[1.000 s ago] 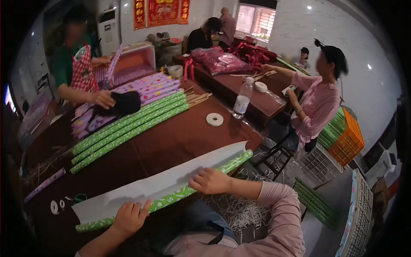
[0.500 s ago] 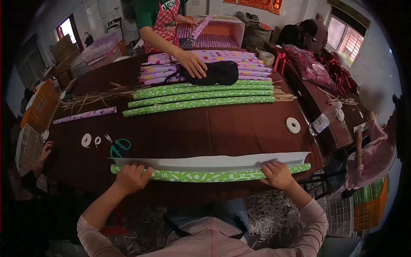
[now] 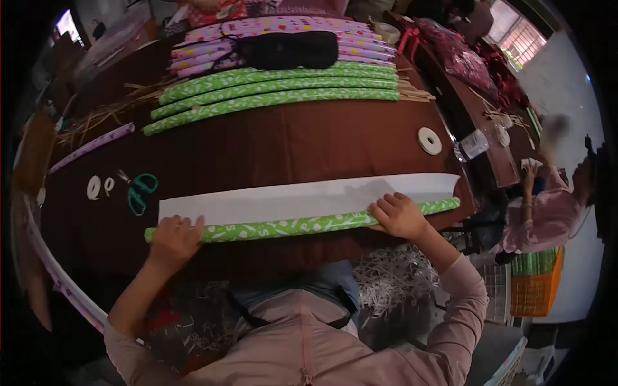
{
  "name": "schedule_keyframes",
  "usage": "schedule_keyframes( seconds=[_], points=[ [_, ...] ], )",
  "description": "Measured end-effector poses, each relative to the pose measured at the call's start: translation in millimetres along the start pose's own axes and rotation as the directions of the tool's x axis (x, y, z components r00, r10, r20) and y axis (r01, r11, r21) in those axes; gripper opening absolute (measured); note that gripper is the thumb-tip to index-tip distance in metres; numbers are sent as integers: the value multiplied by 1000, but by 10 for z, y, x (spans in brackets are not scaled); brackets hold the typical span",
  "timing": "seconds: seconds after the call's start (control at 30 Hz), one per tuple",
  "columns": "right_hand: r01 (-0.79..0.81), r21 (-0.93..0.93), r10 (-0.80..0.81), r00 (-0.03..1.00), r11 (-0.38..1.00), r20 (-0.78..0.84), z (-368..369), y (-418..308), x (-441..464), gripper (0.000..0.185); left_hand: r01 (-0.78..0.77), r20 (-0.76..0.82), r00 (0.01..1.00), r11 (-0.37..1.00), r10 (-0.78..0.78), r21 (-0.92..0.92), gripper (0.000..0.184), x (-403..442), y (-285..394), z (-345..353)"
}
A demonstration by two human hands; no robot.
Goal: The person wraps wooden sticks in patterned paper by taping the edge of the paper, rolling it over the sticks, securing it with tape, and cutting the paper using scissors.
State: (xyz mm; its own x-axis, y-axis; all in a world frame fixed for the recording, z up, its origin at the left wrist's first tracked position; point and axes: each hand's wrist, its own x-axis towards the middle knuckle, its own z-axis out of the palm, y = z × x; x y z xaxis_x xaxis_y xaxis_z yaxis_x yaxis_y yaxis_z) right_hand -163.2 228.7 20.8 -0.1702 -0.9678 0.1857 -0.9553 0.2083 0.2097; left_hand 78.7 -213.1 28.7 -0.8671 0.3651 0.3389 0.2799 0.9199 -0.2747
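Observation:
A partly rolled sheet of green wrapping paper (image 3: pixel 283 229) with white print lies along the table edge nearest me. Its plain white underside (image 3: pixel 283 196) spreads flat behind the roll. My left hand (image 3: pixel 175 243) is closed over the roll near its left end. Toward the right end, my right hand (image 3: pixel 398 217) grips the same roll, fingers curled over the top and thumb low on the near side. To the left of the sheet lie teal-handled scissors (image 3: pixel 139 193), a white tape ring (image 3: pixel 94 187) and a smaller ring (image 3: pixel 109 186).
Several finished green rolls (image 3: pixel 277 96) lie across the table, with pink patterned rolls (image 3: pixel 283 26) behind and a black cloth item (image 3: pixel 290 50) on top. A white tape roll (image 3: pixel 429 141) sits at right. A person in pink (image 3: pixel 541 219) is beyond the right edge; paper shreds (image 3: pixel 396 276) cover the floor.
More white underside shows behind the roll now. Both hands still hold it. The view has tipped downward, and the person's hand across the table has left the black cloth item.

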Motion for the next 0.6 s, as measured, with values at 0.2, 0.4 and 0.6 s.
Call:
schedule_keyframes(
  seconds=[0.2, 0.4, 0.6],
  points=[
    [8, -20, -8, 1000, 1000, -25, 63, 166, -150, 40, -58, -144, 987, 995, 70, 85, 47, -286, -98, 254],
    [65, 30, -63, 996, 997, -70, 75, 201, -142, 38, -56, 97, 992, 969, 81, -239, 54, -240, -150, 271],
    [130, -31, -133, 987, 991, -91, 69, 233, -118, 38, -46, 98, 992, 962, 75, -271, 57, -164, -111, 224]
  ],
)
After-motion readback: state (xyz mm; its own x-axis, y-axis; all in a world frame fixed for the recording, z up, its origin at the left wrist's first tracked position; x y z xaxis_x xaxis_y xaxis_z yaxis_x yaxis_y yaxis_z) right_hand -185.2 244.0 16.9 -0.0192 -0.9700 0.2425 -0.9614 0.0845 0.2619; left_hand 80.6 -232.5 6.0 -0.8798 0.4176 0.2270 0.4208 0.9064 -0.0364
